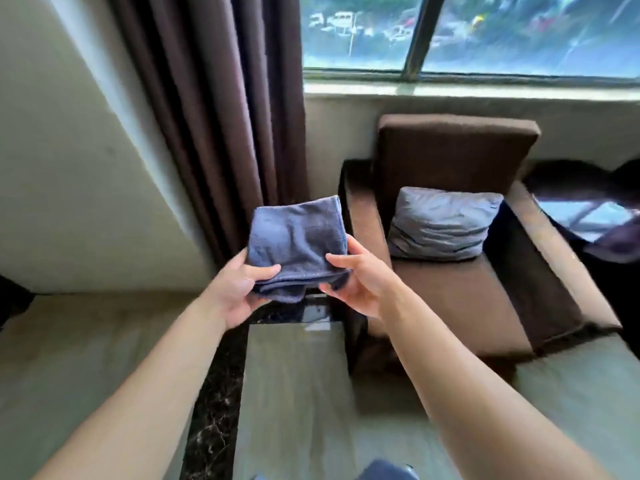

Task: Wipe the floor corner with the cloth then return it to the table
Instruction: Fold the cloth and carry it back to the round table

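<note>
A folded blue-grey cloth (298, 237) is held in the air by both hands: the left hand (239, 289) is closed on its near left corner, the right hand (356, 275) on its near right edge. No writing can be read. Open floor (294, 382) is seen below, bordered by a brown armchair (460, 278) at right and curtain (214, 126) beyond.

A: what's the room like?
B: brown armchair (460, 271) under a big window (467, 32), grey cushion (441, 223) on the seat, daylight coming in.
A: and the corner?
B: dark brown curtain (221, 109) against a pale wall (69, 168), glossy tile floor (294, 393) with a black marble strip (211, 410).
</note>
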A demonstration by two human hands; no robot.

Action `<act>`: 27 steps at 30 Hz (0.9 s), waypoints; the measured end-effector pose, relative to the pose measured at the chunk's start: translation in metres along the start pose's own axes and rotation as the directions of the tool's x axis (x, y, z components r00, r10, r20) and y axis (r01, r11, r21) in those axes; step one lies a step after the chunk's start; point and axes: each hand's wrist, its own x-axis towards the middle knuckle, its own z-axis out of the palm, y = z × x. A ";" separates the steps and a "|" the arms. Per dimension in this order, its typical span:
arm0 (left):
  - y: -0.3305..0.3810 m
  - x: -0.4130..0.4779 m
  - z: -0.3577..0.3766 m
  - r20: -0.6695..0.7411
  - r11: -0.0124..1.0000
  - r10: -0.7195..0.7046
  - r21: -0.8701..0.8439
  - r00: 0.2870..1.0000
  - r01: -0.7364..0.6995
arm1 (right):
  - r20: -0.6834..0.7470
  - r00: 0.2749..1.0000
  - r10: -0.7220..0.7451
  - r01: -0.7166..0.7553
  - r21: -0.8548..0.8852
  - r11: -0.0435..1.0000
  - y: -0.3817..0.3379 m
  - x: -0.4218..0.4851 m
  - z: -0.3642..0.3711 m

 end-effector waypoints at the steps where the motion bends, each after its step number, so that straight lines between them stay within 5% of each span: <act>1: -0.006 0.004 0.025 0.041 1.000 -0.012 0.026 0.999 0.011 | -0.033 0.999 -0.027 0.027 0.015 1.000 -0.010 -0.016 -0.019; 6: -0.089 0.035 0.250 0.314 0.982 -0.142 0.164 0.939 0.094 | -0.272 0.937 -0.221 0.255 0.094 0.962 -0.072 -0.163 -0.199; 9: -0.164 0.040 0.397 0.471 0.958 -0.270 0.222 0.840 0.184 | -0.444 0.846 -0.296 0.391 0.138 0.910 -0.095 -0.264 -0.317; 16: -0.273 0.030 0.609 0.621 0.870 -0.490 0.390 0.612 0.301 | -0.742 0.625 -0.243 0.471 0.110 0.875 -0.125 -0.416 -0.474; 21: -0.304 0.078 0.698 0.612 0.832 -0.541 0.488 0.577 0.263 | -0.792 0.584 -0.178 0.484 0.163 0.860 -0.157 -0.423 -0.564; 27: -0.324 0.189 0.793 0.571 0.828 -0.538 0.495 0.620 0.263 | -0.793 0.596 -0.123 0.414 0.173 0.894 -0.237 -0.375 -0.678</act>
